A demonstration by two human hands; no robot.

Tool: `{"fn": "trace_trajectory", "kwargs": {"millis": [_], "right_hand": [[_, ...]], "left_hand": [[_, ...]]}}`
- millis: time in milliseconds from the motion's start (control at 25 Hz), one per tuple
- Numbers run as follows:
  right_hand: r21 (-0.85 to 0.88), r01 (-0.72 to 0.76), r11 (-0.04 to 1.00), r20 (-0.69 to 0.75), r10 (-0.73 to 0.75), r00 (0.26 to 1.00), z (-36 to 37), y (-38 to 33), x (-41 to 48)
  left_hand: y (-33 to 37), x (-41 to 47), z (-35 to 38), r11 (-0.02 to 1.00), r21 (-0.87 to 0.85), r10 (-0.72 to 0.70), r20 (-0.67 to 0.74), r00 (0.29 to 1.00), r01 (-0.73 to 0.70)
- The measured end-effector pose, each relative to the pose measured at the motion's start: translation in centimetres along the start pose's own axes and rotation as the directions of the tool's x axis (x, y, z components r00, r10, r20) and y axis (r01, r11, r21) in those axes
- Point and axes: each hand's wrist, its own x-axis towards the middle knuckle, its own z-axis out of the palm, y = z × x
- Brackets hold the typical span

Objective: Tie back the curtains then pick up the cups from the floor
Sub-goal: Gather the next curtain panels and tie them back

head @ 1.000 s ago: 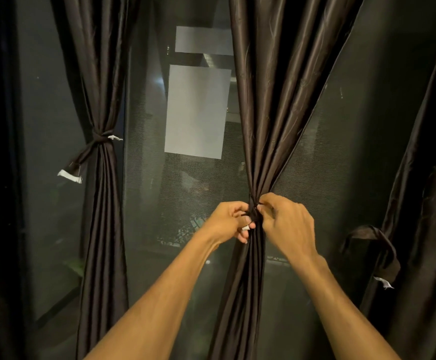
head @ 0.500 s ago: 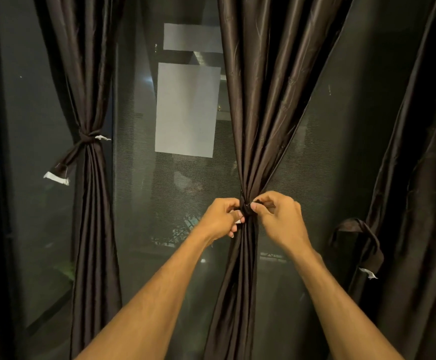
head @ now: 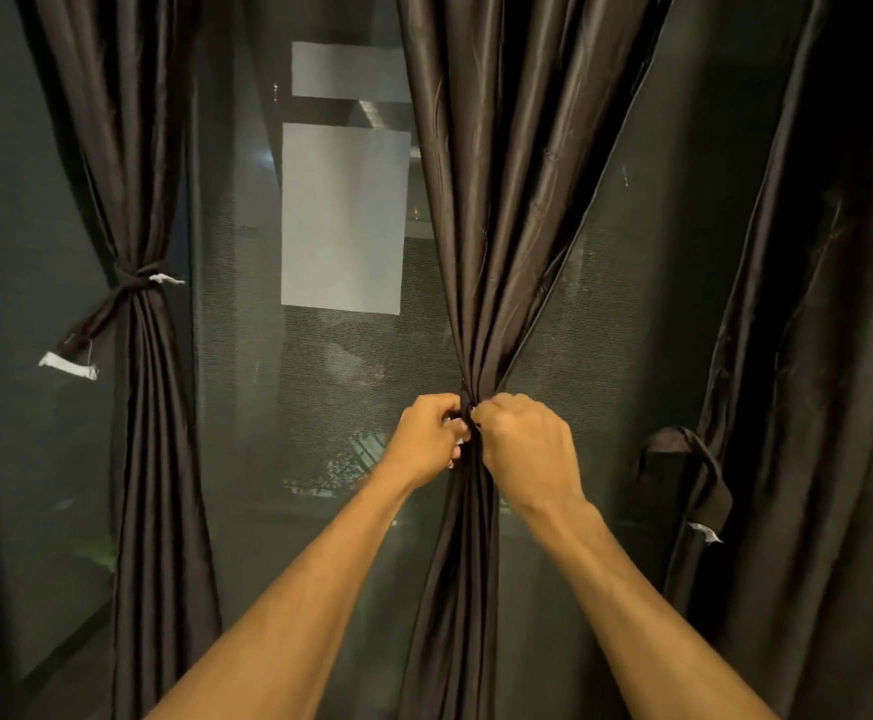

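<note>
Count: 3 dark curtains in front of the window (head: 247, 433).
- left curtain (head: 148, 407): gathered and knotted by left tie (head: 132, 280), with the white-tagged end hanging down-left.
- middle curtain (head: 496, 226): bunched to a narrow waist, both hands on it.
- right curtain (head: 813, 356): loose, right tie (head: 704, 475) hanging on it as an open loop with a white tag.

2 grey panels (head: 343, 218) on the glass, small one above large one.

Hands: 2, both arms stretched forward. left hand (head: 426, 439) and right hand (head: 525, 449) face each other, almost touching. Fingers are curled tight, pinching middle tie (head: 467, 407) at the waist. The tie is mostly hidden by fingers.
</note>
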Motion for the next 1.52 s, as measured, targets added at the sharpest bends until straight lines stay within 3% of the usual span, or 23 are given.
{"fn": "trace_trajectory", "kwargs": {"millis": [40, 120, 240, 360, 400, 440, 520, 560, 600, 680, 760, 880, 960, 1360, 1520], "right_hand": [[-0.044, 0.01, 0.999, -0.032, -0.011, 0.999, 0.0, -0.4, -0.1], [0.137, -0.155, 0.978, 0.043, 0.15, 0.988, -0.1, -0.2, 0.7], [0.505, -0.538, 0.675, 0.272, 0.467, 0.841, 0.3, 1.4, 2.2], [0.677, -0.673, 0.297, 0.478, 0.518, 0.709, 0.0, 2.2, 2.8], [0.692, -0.671, 0.266, 0.493, 0.505, 0.708, -0.2, 2.4, 2.7], [0.672, -0.64, 0.372, 0.447, 0.486, 0.751, -0.5, 2.5, 2.6], [0.433, -0.427, 0.794, 0.285, 0.329, 0.9, -1.0, 2.8, 2.4], [0.261, -0.276, 0.925, 0.233, 0.217, 0.948, -1.2, 2.6, 2.3], [0.139, -0.172, 0.975, 0.21, 0.141, 0.967, -1.4, 2.4, 2.2], [0.093, -0.147, 0.985, 0.156, 0.131, 0.979, -1.3, 2.1, 1.8], [0.248, -0.262, 0.933, 0.083, 0.249, 0.965, -0.9, 2.3, 0.8], [0.566, -0.485, 0.666, 0.138, 0.504, 0.852, -1.1, 3.5, 0.6], [0.608, -0.547, 0.575, 0.202, 0.555, 0.807, -1.8, 4.5, 1.8], [0.538, -0.513, 0.669, 0.286, 0.427, 0.857, -2.1, 5.6, 2.9], [0.64, -0.506, 0.578, 0.313, 0.406, 0.859, -1.2, 5.2, 0.9]], "left_hand": [[-0.2, 0.1, 0.0, 0.999, 0.043, 0.014, -0.027, 1.0, -0.012], [-0.5, 0.2, 0.0, 0.99, 0.136, 0.047, -0.04, 0.998, -0.042], [-0.8, 0.3, 0.0, 0.981, 0.179, 0.079, -0.042, 0.996, -0.071], [-0.8, 0.4, -0.1, 0.983, 0.166, 0.083, -0.051, 0.995, -0.073], [-0.8, 0.5, -0.1, 0.983, 0.167, 0.083, -0.046, 0.996, -0.074], [-0.8, 0.5, -0.1, 0.983, 0.168, 0.08, -0.039, 0.996, -0.073], [-0.7, 0.4, 0.1, 0.985, 0.155, 0.077, -0.03, 0.997, -0.071], [-0.5, 0.3, 0.2, 0.987, 0.144, 0.078, -0.025, 0.997, -0.073], [-0.3, 0.2, 0.2, 0.987, 0.14, 0.078, -0.021, 0.997, -0.074], [-0.2, 0.1, 0.2, 0.987, 0.14, 0.082, -0.016, 0.996, -0.079], [-0.4, 0.0, -0.1, 0.987, 0.134, 0.092, -0.009, 0.996, -0.09], [-0.8, -0.5, -1.0, 0.999, 0.002, 0.055, -0.006, 0.998, -0.055], [-1.1, -0.8, -1.6, 0.998, -0.069, 0.0, -0.02, 1.0, -0.001], [-1.1, -2.1, -2.2, 0.996, 0.087, -0.018, -0.054, 0.998, 0.023], [-1.1, -3.5, -0.4, 0.995, -0.07, -0.083, -0.151, 0.985, 0.073]]}}
